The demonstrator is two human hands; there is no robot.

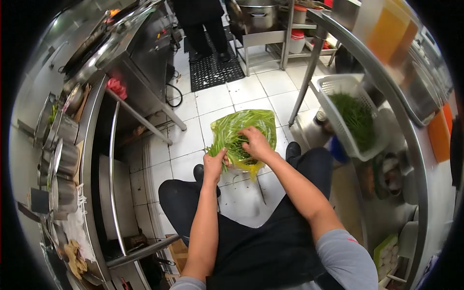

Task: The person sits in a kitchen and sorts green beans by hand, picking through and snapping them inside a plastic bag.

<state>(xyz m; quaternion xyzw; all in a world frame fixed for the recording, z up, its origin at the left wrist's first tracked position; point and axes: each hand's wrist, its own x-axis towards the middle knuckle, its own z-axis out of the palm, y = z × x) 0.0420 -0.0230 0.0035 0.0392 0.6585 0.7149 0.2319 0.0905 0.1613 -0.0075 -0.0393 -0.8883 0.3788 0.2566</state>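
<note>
Head view is showing a seated person's two bare hands working at a yellowish plastic bag (265, 121) of long greens (235, 147). The left hand (211, 166) is closing around a small bunch of green stalks (225, 167), which are sticking out past its fingers at the bag's near left side. The right hand (257, 143) is reaching over the bag from the other side, its fingers curling and touching the greens; whether it is gripping any of them, I cannot tell. The bag is sitting open between the person's boots (293, 151), above the white tiled floor (185, 165), and its underside is not showing clearly

To the right, a white basket (333, 87) is holding thin, darker green leaves (352, 116) beside a metal rack (386, 79). To the left, metal pots (66, 126) are standing in a row along a counter (93, 140), and a red cloth (116, 88) is hanging near its far end. Farther ahead, another person in dark clothes (199, 17) is standing by a black mat (217, 72)
</note>
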